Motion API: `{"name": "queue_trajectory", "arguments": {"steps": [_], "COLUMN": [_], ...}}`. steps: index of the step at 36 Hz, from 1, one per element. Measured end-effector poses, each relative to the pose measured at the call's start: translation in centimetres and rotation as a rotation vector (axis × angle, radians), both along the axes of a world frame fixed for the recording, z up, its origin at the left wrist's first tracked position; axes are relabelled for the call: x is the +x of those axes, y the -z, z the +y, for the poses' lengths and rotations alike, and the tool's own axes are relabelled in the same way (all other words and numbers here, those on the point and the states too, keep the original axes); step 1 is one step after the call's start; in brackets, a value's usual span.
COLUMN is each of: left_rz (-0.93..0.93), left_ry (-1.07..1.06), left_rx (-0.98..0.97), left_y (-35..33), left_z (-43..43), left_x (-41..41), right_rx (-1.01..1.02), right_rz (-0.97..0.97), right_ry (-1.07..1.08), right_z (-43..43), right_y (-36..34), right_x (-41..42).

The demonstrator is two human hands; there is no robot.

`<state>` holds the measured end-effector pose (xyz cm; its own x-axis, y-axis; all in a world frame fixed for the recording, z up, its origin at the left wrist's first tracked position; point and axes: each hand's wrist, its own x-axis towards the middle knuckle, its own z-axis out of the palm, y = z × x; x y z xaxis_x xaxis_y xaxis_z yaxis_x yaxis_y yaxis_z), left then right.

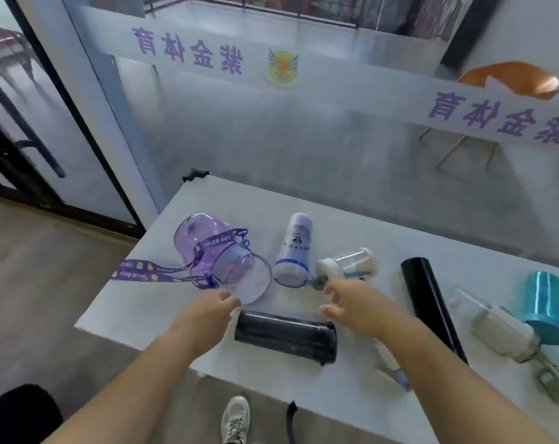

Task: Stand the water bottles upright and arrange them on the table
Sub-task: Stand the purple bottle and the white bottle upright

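On the white table (pixel 368 219), the purple bottle (pixel 204 241) is seen lying flat, lid end toward the nearer left hand (pixel 204 314), whose grip cannot be told; the right hand (pixel 352 304) is held open, empty.

Glass wall (pixel 271 129) with purple lettering (pixel 188 52), orange chair (pixel 512 80) behind it, brown floor (pixel 31 283), white sneaker (pixel 236 418) on the floor.
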<state>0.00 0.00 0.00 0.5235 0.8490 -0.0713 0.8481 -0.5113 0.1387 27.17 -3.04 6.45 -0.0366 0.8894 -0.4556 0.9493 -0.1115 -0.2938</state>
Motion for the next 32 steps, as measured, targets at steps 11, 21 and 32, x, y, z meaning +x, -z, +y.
{"name": "queue_trajectory", "arguments": {"steps": [11,21,32], "left_rz": [0.219,0.098,-0.384], "left_ry": [0.359,0.346,0.035], "left_rx": [-0.005,0.057,0.153], "left_y": [5.7,6.9,3.8], "left_z": [5.9,6.8,8.4], "left_x": [-0.7,-1.0,-2.5], "right_rx": [-0.089,-0.159,-0.132], "right_rz": [-0.024,0.007,0.015], "right_ry": [0.091,0.121,0.052], "right_z": [5.0,7.0,9.3], "right_y": [0.6,1.6,1.0], "right_x": [-3.1,-3.1,-3.0]}}
